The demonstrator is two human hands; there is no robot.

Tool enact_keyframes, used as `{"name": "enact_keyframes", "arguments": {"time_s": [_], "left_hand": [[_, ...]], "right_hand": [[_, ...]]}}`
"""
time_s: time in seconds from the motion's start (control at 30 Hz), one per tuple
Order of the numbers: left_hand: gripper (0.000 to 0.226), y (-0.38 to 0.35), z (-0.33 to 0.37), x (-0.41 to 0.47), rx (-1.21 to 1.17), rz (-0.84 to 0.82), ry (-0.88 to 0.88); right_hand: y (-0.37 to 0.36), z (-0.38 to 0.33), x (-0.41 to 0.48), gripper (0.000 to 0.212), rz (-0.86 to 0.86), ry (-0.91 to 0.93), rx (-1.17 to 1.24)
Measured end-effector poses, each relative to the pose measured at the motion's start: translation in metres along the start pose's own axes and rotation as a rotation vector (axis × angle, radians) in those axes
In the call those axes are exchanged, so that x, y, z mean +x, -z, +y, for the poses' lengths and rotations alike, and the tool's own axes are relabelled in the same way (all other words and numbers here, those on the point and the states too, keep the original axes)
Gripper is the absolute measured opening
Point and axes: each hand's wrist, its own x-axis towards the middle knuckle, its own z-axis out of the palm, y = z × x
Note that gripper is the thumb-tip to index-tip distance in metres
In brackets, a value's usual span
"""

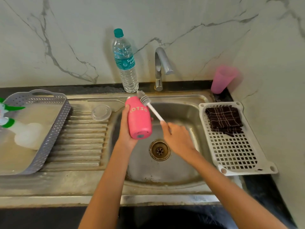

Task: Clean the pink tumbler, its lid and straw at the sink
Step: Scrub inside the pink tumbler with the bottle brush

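Left hand (125, 129) wrapped round pink cylindrical tumbler with pale lettering (140, 120), held tilted over steel sink basin (165, 172), base toward camera. Right hand (176, 138) clasps white handle of grey-bristled bottle brush (146, 100); bristles against tumbler's far end. Clear round plastic lid (101, 112) flat on ribbed steel drainboard (82, 138), left of tumbler. Grey perforated basket (54, 129) holds blurred white bottle (28, 134); white slotted tray (231, 154) holds dark checked cloth (224, 119)

Both forearms were bare along all their visible length, slender and smooth. The left hand (126, 129) and the right hand (177, 138) were bare as well, with slim fingers.
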Motion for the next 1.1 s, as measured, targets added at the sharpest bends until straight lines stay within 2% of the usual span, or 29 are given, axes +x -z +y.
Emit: {"name": "enact_keyframes", "arguments": {"time_s": [0.07,0.17,0.23,0.47,0.67,0.83,0.9,1.03,1.1], "left_hand": [[0.078,-0.004,-0.005,0.001,-0.009,-0.013,-0.03],[0.06,0.001,0.001,0.009,-0.076,0.103,-0.127],[0.058,0.007,0.008,0.013,-0.097,0.137,-0.135],[0.058,-0.01,-0.013,0.002,-0.041,0.016,-0.039],[0.056,0.003,0.008,0.012,-0.131,0.092,-0.15],[0.064,-0.009,-0.011,0.005,-0.035,-0.016,-0.015],[0.064,-0.012,-0.012,0.007,-0.049,0.006,-0.039],[0.049,-0.008,0.003,0.013,-0.094,0.084,-0.172],[0.046,-0.005,0.008,0.01,-0.063,0.081,-0.169]], "right_hand": [[-0.003,-0.003,0.011,0.051,0.023,-0.001,0.013],[-0.013,0.005,-0.018,0.05,-0.04,0.018,-0.011],[-0.015,0.016,-0.039,0.052,-0.091,0.02,0.037],[-0.003,0.006,0.016,0.052,-0.011,-0.029,0.016],[-0.002,0.027,-0.047,0.053,-0.122,0.001,0.062],[0.004,0.017,-0.011,0.052,-0.027,-0.056,0.079],[0.001,0.012,0.001,0.052,-0.014,-0.06,0.084],[-0.009,0.02,-0.026,0.051,-0.055,-0.006,0.062],[-0.009,0.027,-0.034,0.052,-0.046,-0.008,0.064]]}}
